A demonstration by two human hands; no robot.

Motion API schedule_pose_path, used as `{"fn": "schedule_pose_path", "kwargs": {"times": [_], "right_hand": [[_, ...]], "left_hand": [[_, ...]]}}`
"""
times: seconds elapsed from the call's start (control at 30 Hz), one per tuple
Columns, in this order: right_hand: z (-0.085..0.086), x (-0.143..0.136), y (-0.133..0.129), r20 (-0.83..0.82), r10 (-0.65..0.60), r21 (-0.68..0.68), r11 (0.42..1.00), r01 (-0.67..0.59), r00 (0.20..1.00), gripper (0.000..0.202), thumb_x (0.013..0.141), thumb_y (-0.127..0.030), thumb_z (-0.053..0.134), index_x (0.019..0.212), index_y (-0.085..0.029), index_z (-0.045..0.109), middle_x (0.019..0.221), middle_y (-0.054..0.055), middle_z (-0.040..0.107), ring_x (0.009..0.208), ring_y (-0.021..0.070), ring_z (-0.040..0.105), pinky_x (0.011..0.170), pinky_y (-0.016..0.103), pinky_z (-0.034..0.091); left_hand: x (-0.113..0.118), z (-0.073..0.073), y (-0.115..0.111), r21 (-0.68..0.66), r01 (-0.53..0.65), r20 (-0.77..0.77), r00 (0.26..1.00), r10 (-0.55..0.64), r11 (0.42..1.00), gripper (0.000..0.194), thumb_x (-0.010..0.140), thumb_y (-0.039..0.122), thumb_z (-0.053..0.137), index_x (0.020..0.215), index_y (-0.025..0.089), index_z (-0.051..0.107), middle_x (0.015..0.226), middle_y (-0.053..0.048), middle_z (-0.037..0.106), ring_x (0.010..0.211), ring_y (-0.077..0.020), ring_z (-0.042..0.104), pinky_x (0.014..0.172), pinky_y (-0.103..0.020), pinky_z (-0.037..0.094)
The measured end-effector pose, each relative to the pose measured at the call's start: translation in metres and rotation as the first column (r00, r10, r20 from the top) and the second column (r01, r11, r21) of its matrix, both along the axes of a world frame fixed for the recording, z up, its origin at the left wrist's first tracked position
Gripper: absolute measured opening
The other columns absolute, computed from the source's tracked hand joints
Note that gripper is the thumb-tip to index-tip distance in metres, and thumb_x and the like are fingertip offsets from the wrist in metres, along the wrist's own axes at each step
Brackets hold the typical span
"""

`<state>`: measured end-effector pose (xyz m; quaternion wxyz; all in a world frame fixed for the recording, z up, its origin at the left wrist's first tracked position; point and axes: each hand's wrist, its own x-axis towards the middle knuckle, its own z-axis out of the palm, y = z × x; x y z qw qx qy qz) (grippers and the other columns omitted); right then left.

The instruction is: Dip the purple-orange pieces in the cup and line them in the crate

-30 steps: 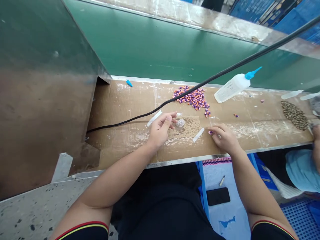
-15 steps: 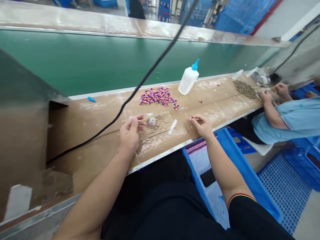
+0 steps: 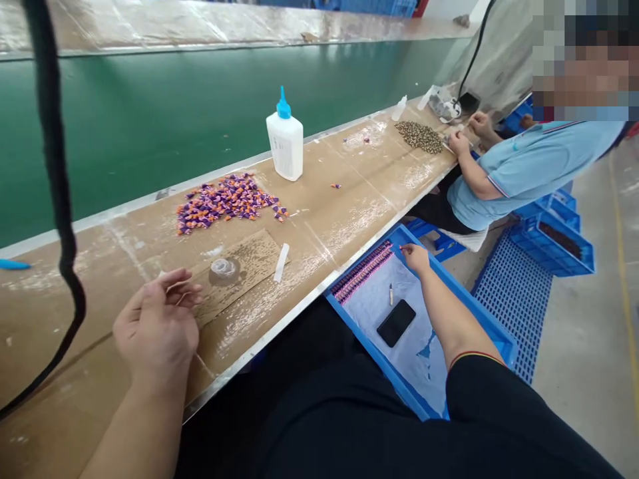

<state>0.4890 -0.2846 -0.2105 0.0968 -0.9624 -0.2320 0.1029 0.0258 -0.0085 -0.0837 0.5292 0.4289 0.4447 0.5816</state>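
Note:
My right hand [image 3: 417, 258] is over the far end of the blue tray [image 3: 464, 324], its fingertips pinching a tiny pinkish piece [image 3: 401, 247]. Close by, tight rows of small pink and purple pieces [image 3: 363, 271] line the tray's end. My left hand [image 3: 158, 316] is above the bench with fingers curled together; what they hold, if anything, is unclear. Just beyond it, a small clear dish [image 3: 224, 269] sits on a speckled cardboard piece [image 3: 259, 247]. Behind that lies a heap of small purple and orange pieces [image 3: 224, 203].
A white bottle with blue nozzle [image 3: 287, 146] stands behind the cardboard. A white strip [image 3: 281, 263] lies at the cardboard's edge. The tray holds a phone [image 3: 396, 323]. A black cable [image 3: 57, 166] hangs at left. A co-worker in blue [image 3: 529, 166] sits right, near a brownish heap [image 3: 419, 136].
My right hand has gone from above the bench to the tray's far end, carrying the small piece. The view has turned right, bringing more of the tray into sight. My left hand stays curled.

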Motion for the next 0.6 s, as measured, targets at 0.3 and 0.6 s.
{"fn": "schedule_pose_path", "kwargs": {"times": [0.3, 0.6], "right_hand": [[-0.011, 0.020, 0.027, -0.148, 0.009, -0.323, 0.945, -0.057, 0.989, 0.037, 0.106, -0.042, 0.072, 0.134, -0.017, 0.069, 0.135, 0.011, 0.071, 0.118, 0.0258, 0.072, 0.101, 0.049, 0.063], [-0.010, 0.019, 0.035, -0.192, 0.026, -0.452, 0.885, -0.112, 0.981, 0.038, 0.106, -0.042, 0.072, 0.135, -0.018, 0.068, 0.136, 0.011, 0.070, 0.117, 0.0256, 0.072, 0.100, 0.048, 0.064]], "left_hand": [[0.002, 0.000, 0.002, -0.021, -0.040, -0.037, 0.999, 0.039, 0.999, 0.034, 0.054, 0.045, 0.085, 0.065, 0.015, 0.072, 0.069, -0.008, 0.071, 0.052, -0.0163, 0.059, 0.043, -0.027, 0.043], [-0.003, -0.006, 0.004, -0.008, -0.011, -0.053, 0.999, 0.010, 1.000, 0.048, 0.055, 0.055, 0.094, 0.069, 0.013, 0.075, 0.069, -0.010, 0.072, 0.053, -0.0166, 0.060, 0.044, -0.027, 0.045]]}}
